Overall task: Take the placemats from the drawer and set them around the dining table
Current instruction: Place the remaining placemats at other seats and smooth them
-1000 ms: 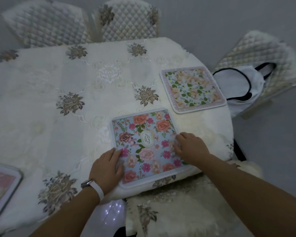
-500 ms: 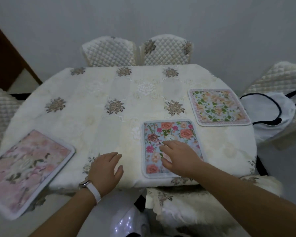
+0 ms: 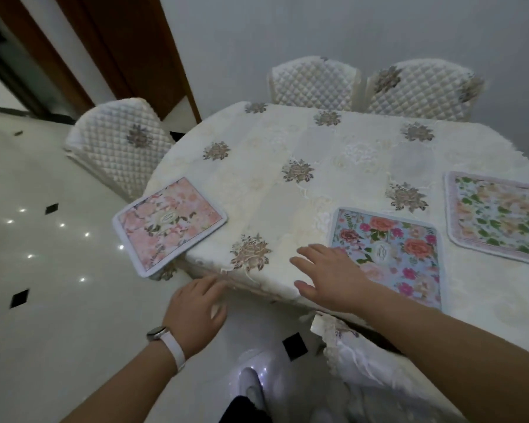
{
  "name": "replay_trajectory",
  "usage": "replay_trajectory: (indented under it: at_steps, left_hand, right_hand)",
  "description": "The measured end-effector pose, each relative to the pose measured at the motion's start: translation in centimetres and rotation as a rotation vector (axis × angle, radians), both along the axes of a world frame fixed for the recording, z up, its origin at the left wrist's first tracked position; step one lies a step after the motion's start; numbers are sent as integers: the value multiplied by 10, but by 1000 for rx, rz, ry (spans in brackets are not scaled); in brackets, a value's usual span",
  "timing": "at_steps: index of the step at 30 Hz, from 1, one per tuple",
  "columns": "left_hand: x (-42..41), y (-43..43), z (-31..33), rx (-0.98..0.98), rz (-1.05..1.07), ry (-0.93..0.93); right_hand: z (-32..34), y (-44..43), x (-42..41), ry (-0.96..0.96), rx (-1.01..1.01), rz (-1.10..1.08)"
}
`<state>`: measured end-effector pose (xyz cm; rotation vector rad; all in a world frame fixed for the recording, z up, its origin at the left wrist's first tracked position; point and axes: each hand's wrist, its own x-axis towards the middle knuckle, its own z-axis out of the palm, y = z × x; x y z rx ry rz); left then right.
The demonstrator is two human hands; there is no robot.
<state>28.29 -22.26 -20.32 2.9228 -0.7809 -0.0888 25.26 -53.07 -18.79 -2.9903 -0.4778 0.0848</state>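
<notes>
Blue rose-print rectangular placemat (image 3: pixel 388 251) lies flat at the near edge of the round table's cream embroidered tablecloth (image 3: pixel 287 184). Pink floral placemat (image 3: pixel 168 224) sits left, its corner past the rim; cream leaf-print placemat (image 3: pixel 498 218) sits right. My right hand (image 3: pixel 330 276) is spread and empty at the blue mat's left edge. My left hand (image 3: pixel 196 309) is loose, empty, off the table.

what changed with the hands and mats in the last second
Both hands came off the blue placemat: the left hand first, now past the edge of the table; the right hand moved left, open. The blue placemat, pink placemat and green placemat stayed put.
</notes>
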Motion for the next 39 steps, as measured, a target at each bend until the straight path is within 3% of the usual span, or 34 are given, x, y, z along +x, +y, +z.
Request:
replay_trajectory:
  at_steps: [7,12,18,26,39]
  left_hand:
    - [-9,60,-1,48,98,-28]
    - [12,114,0,-2,54,-76]
    - [56,217,4,-60,38,-103]
    - [117,350,-6,-3,22,-96]
    - [174,391,-2,-95,-15,-133]
  right_hand:
    - [7,63,19,-6,42,61]
    - [8,111,45,4,59,2]
    - [6,193,77,45,32,-134]
    - [2,323,118,33,1,-154]
    - [-2,382,165,49,-58,-176]
